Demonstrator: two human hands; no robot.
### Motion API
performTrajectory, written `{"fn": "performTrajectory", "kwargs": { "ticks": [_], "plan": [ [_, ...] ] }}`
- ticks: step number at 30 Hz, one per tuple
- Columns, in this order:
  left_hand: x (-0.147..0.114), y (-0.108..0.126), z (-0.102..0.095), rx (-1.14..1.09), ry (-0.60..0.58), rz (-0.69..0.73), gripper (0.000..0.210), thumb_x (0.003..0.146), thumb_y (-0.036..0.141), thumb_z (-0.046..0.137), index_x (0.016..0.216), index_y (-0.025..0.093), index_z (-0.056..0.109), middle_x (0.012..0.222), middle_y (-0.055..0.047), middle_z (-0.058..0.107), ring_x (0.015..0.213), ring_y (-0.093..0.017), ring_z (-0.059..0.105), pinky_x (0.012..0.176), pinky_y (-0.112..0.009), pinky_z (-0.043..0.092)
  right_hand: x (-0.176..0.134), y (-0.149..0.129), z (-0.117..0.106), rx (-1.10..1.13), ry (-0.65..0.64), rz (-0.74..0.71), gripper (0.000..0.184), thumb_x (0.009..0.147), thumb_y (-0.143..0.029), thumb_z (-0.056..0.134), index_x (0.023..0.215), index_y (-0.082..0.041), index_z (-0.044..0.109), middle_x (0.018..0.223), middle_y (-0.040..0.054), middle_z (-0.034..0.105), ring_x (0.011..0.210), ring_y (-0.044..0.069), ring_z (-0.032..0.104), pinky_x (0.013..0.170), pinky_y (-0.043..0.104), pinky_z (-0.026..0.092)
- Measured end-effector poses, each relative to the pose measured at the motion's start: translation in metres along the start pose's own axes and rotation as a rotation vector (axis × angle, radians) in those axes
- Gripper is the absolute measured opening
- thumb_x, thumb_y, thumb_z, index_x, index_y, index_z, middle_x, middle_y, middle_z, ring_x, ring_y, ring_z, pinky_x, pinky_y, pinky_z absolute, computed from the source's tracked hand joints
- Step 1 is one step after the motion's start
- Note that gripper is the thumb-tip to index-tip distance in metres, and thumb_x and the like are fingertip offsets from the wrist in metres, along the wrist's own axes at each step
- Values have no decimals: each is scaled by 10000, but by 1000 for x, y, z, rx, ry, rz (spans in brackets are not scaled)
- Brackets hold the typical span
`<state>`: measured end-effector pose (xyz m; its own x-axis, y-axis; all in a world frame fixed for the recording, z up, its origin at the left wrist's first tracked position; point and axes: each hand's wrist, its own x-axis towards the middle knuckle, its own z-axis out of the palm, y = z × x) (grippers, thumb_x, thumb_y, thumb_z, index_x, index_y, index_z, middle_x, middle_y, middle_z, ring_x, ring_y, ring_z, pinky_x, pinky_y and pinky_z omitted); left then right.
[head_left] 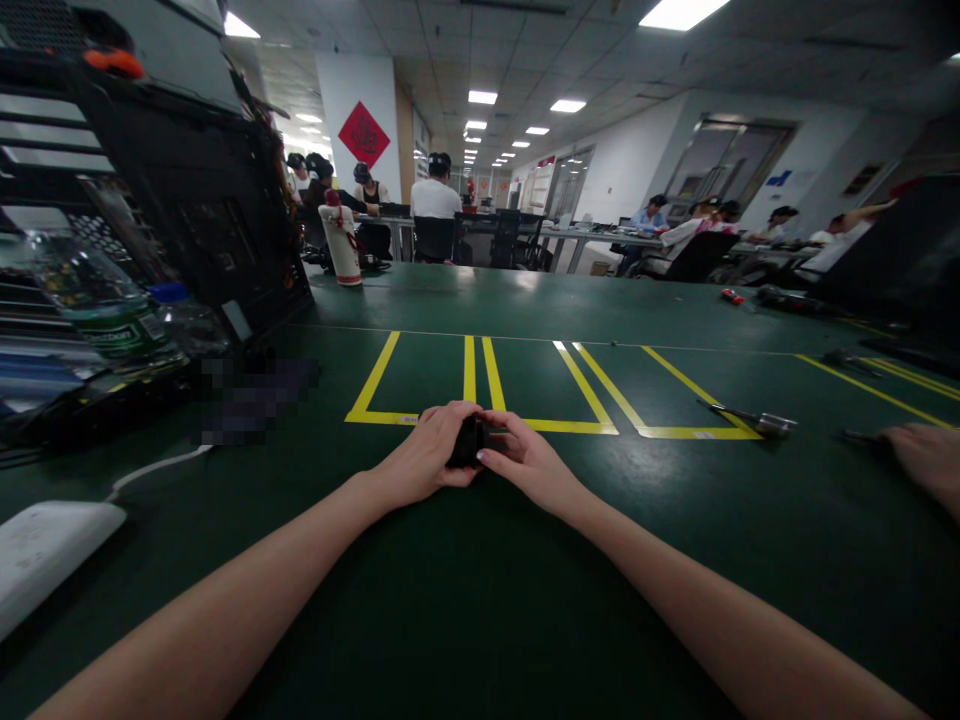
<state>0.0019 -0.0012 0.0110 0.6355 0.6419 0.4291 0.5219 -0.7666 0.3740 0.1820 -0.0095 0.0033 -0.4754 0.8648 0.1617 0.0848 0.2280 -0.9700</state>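
Note:
Between my two hands is a small black object [466, 444] with a rounded body; its kind I cannot make out. My left hand [431, 445] wraps round its left side, covering much of it. From the right, the thumb and fingers of my right hand [521, 457] close on its edge. The object is held low over the green tabletop [480, 590], just in front of the yellow tape lines. Whether it touches the table I cannot tell.
Yellow tape [570, 427] marks boxes on the table. A slim tool with a shiny handle [772, 425] lies to the right, near another person's hand [926, 460]. At left stand a power strip [56, 545], plastic bottles [97, 300] and a black computer case [225, 220]. A white cylinder [342, 245] stands behind.

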Motion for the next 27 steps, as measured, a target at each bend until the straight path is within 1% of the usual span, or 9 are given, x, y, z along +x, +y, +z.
{"fn": "performTrajectory", "kwargs": {
  "ticks": [6,11,13,15,18,20,23,27],
  "plan": [
    [-1,-1,0,10,0,0,614,677,187,596,1183,202,248,1119,-78,424,1039,-230,431,933,-412,309,-2,-2,1,39,-7,-57,345,722,-150,560,1029,-234,429,1082,28,467,1043,165,497,897,354,440],
    [0,-1,2,11,12,-1,590,692,218,594,1177,194,258,1110,-81,424,1024,-228,439,925,-405,318,-1,-1,2,86,-10,-33,259,749,-188,538,984,-227,436,1024,25,489,992,165,531,821,336,487],
    [0,0,1,4,10,2,588,696,213,590,1180,197,257,1108,-80,427,1025,-228,443,923,-407,319,-1,-1,2,71,2,-44,276,746,-179,540,997,-225,437,1041,27,484,1001,165,525,833,336,482],
    [0,1,0,-6,0,0,591,703,209,585,1189,202,249,1117,-80,426,1032,-228,442,922,-410,320,0,-1,1,40,14,-47,329,739,-174,548,1042,-228,431,1087,35,470,1030,167,507,873,349,460],
    [0,1,-1,-11,-4,-4,592,707,213,584,1193,209,246,1130,-81,421,1050,-231,432,929,-417,314,0,-1,0,10,11,-12,387,744,-185,544,1104,-232,413,1140,47,457,1071,176,481,915,380,428],
    [0,1,-1,-6,0,-1,588,701,209,585,1185,210,252,1124,-78,424,1051,-232,431,930,-419,312,0,-1,0,19,-1,-2,370,739,-186,551,1084,-226,422,1125,46,471,1079,178,477,923,387,420],
    [-1,-1,1,5,6,0,598,685,193,591,1179,209,255,1113,-76,428,1039,-232,436,922,-418,318,0,0,0,63,-11,-26,338,718,-164,578,1016,-222,430,1070,31,496,1060,166,494,925,372,421],
    [-1,-2,4,11,31,-3,599,685,204,589,1179,210,251,1108,-79,430,1023,-239,441,901,-420,337,-1,1,2,89,9,-45,288,721,-176,578,967,-223,434,1018,21,499,1011,163,524,861,351,466]
  ]
}}
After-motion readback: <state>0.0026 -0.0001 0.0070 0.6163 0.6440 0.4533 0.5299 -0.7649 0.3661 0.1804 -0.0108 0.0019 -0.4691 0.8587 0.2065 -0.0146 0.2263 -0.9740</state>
